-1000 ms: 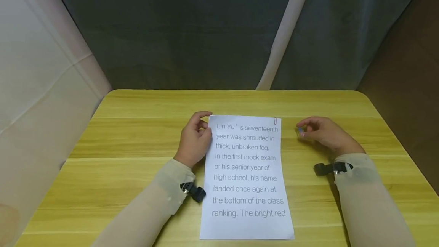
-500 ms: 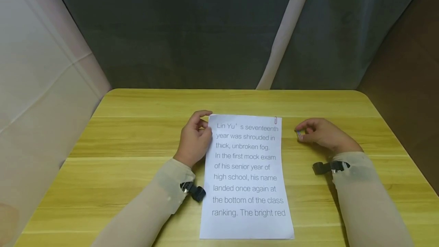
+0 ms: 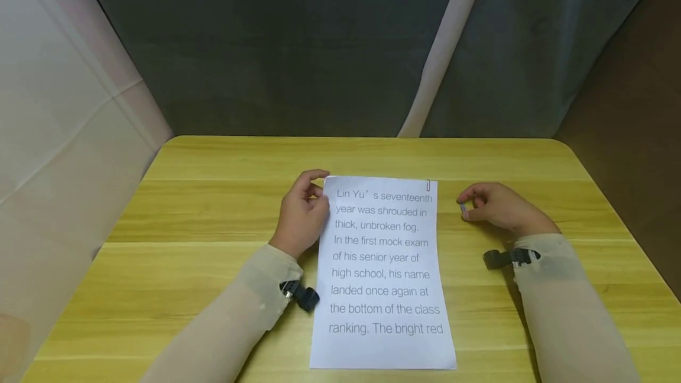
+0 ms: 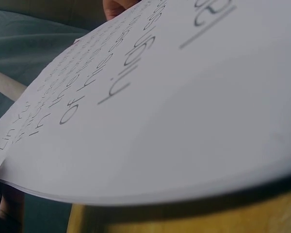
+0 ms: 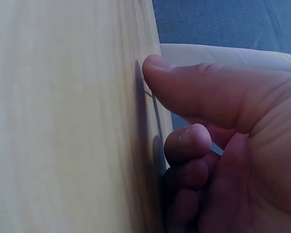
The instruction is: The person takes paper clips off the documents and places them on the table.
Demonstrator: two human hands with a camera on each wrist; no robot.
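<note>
Just right of the paper stack (image 3: 382, 273), right hand (image 3: 497, 208) pinches a clip (image 3: 463, 208).

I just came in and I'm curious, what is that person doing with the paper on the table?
A person sits at a yellow wooden table with a stack of printed paper lying in front of them. Their left hand grips the stack's top left corner and lifts that edge a little. A red paper clip sits on the top right corner. Their right hand rests on the table beside the paper and pinches a small bluish thing, too small to tell what.
</note>
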